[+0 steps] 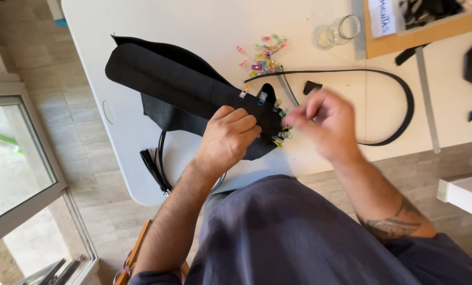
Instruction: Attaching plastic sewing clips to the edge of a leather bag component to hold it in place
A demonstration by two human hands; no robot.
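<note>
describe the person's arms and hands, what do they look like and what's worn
Both hands, left hand and right hand, are bare: no gloves, rings or watch visible. Both forearms are bare and hairy. The right forearm carries a dark tattoo near the elbow. The right hand is motion-blurred. Short sleeves of a dark blue-grey shirt begin at the upper arms.

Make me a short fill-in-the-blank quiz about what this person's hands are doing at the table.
1. The left hand presses down on a folded piece of ____ fabric.
2. Small colourful ____ lie in a heap on the white table.
3. The empty jar near the table's far edge is made of clear ____.

Missing words: black; clips; glass
</note>
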